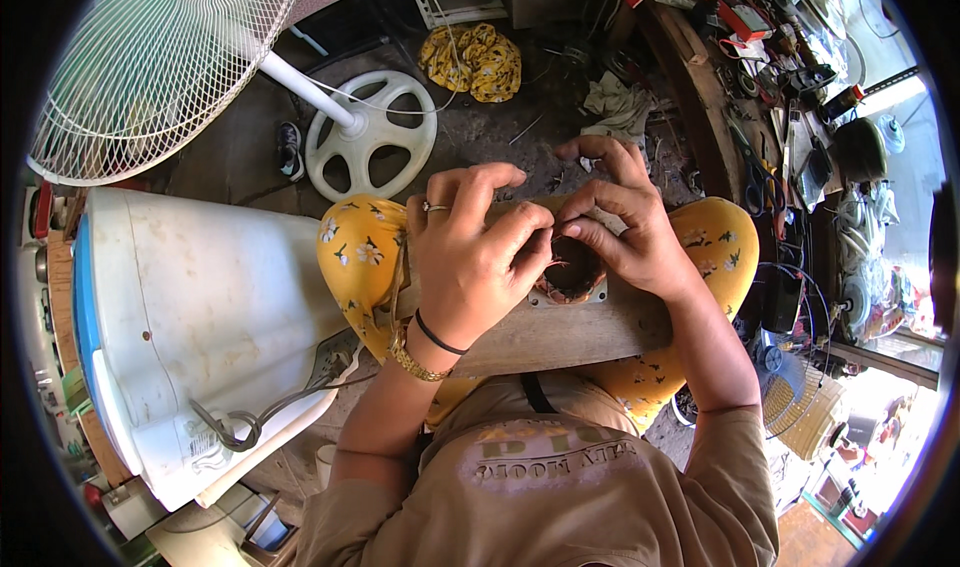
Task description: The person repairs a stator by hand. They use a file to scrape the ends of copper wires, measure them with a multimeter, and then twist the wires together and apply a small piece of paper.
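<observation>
Across my lap lies a wooden board (560,339), and on it sits a ring-shaped motor stator (574,285) with reddish copper windings round a dark round opening. My left hand (472,242) is at the ring's left edge, thumb and forefinger pinched together. From the far right side my right hand (625,219) reaches over the ring, its thumb and forefinger also pressed together close to the left fingertips. A fine reddish wire seems to show just below the fingertips. Whatever lies between the fingers is too small to make out. Part of the stator is hidden behind both hands.
A white standing fan (372,132) stands at the far left, above a large white plastic container (215,297) with a grey cord. Yellow flowered cloth (472,62) and a pale rag (617,107) lie on the floor. Tools, including dark scissors (757,172), crowd the right-hand bench.
</observation>
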A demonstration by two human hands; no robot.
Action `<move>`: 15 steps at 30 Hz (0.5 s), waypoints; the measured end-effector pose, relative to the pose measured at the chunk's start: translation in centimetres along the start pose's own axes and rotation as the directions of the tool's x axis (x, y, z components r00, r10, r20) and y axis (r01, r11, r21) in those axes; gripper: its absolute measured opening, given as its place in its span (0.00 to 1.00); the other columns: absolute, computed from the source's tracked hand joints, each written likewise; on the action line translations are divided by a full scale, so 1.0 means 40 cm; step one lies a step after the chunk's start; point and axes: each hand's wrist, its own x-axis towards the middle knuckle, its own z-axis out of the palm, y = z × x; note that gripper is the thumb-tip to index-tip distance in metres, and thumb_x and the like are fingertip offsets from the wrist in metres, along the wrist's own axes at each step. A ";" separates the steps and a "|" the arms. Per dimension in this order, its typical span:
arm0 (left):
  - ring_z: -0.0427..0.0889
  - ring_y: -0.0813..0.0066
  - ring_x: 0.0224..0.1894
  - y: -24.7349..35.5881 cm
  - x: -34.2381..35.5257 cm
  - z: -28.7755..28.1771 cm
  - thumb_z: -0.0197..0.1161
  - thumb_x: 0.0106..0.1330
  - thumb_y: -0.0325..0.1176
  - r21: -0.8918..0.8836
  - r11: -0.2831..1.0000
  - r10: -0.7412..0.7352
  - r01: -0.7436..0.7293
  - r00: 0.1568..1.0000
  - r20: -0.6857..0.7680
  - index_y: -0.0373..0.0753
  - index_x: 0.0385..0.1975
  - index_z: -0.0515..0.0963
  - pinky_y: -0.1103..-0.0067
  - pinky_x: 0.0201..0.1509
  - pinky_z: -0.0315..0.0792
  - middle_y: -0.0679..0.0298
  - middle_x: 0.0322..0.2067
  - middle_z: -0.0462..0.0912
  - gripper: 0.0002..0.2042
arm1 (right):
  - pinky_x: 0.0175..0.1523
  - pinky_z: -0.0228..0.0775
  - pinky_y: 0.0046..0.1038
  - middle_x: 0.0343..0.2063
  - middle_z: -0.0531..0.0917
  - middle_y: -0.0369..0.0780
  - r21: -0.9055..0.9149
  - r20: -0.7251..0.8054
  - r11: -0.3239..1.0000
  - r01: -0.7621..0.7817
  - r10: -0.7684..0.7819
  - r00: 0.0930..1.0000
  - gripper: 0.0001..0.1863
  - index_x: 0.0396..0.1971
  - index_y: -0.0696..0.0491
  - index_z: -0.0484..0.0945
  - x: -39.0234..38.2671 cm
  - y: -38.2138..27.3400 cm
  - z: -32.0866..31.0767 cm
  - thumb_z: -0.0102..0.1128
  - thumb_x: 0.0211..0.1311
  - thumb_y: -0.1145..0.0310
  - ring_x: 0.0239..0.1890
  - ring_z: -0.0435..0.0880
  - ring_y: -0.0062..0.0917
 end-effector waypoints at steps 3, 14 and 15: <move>0.74 0.61 0.46 0.003 0.008 0.000 0.71 0.45 0.34 0.002 1.000 0.023 -0.023 1.000 -0.008 0.51 0.25 0.79 0.64 0.45 0.66 0.69 0.45 0.78 0.08 | 0.65 0.62 0.43 0.59 0.74 0.45 -0.027 -0.007 0.999 0.040 -0.040 0.999 0.07 0.31 0.48 0.85 0.001 -0.003 0.006 0.74 0.51 0.68 0.61 0.67 0.43; 0.74 0.64 0.44 -0.067 0.020 -0.038 0.65 0.55 0.21 -0.293 0.950 -0.124 0.108 0.992 -0.037 0.36 0.28 0.75 0.73 0.52 0.69 0.58 0.39 0.74 0.05 | 0.68 0.57 0.44 0.61 0.72 0.46 -0.005 -0.042 1.000 0.023 -0.023 0.999 0.07 0.31 0.48 0.84 -0.007 0.004 0.008 0.73 0.53 0.68 0.65 0.64 0.44; 0.74 0.65 0.44 -0.063 0.017 -0.034 0.65 0.56 0.22 -0.337 0.933 -0.139 0.126 0.990 -0.014 0.36 0.28 0.75 0.73 0.52 0.69 0.58 0.38 0.74 0.05 | 0.68 0.57 0.44 0.61 0.71 0.46 0.006 -0.042 1.000 0.015 -0.015 0.999 0.07 0.32 0.49 0.84 -0.008 0.002 0.008 0.73 0.53 0.68 0.65 0.64 0.44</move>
